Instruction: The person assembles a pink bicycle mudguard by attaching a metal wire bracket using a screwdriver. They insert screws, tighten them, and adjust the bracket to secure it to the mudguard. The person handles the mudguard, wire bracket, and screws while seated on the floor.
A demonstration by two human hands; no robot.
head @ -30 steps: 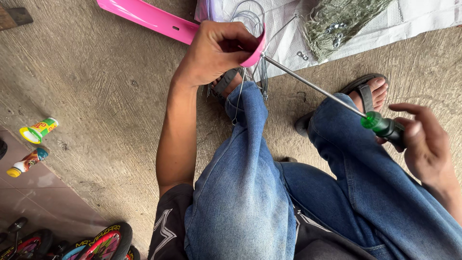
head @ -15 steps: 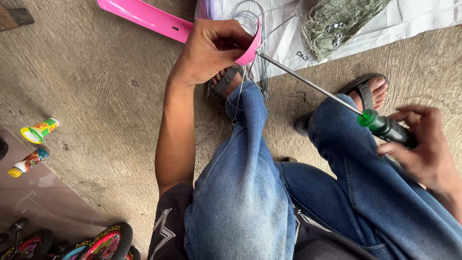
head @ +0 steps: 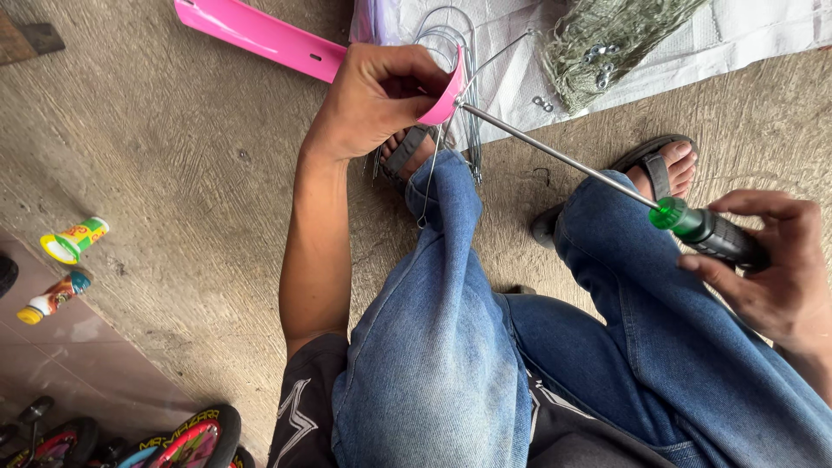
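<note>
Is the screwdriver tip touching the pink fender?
Touching. In the head view the screwdriver shaft ends right against the edge of the pink fender, with no gap, where the left hand grips it.

The left hand grips the long curved pink plastic mudguard, which stretches away to its left. Just right of it, the long steel-shafted screwdriver meets the mudguard's end, running back to the right hand. Beyond lie thin wire stays on a white woven sheet.

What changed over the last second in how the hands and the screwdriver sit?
The right hand shifted its fingers around the screwdriver handle, as if turning it. The left hand kept its grip on the pink fender, with the tip at the same spot.
</note>
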